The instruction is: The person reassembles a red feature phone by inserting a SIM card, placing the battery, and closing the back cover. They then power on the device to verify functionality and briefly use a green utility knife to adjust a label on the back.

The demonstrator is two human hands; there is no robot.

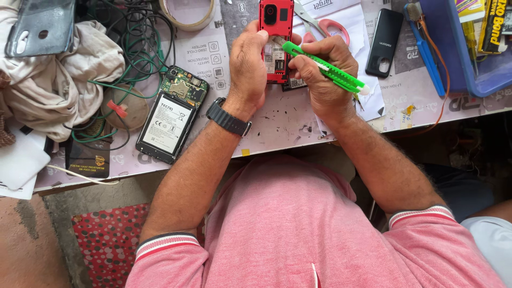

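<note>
Near the worktop's (277,120) front edge, left hand (248,69) grips a red phone (276,21). Right hand (320,72) clasps a green knife (325,68). Phone likely light, rigid, fragile inside; hold its sides.

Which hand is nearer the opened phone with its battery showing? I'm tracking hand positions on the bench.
Left. The left hand grips the red phone just right of the opened phone; the right hand, holding the green cutter, is farther right.
</note>
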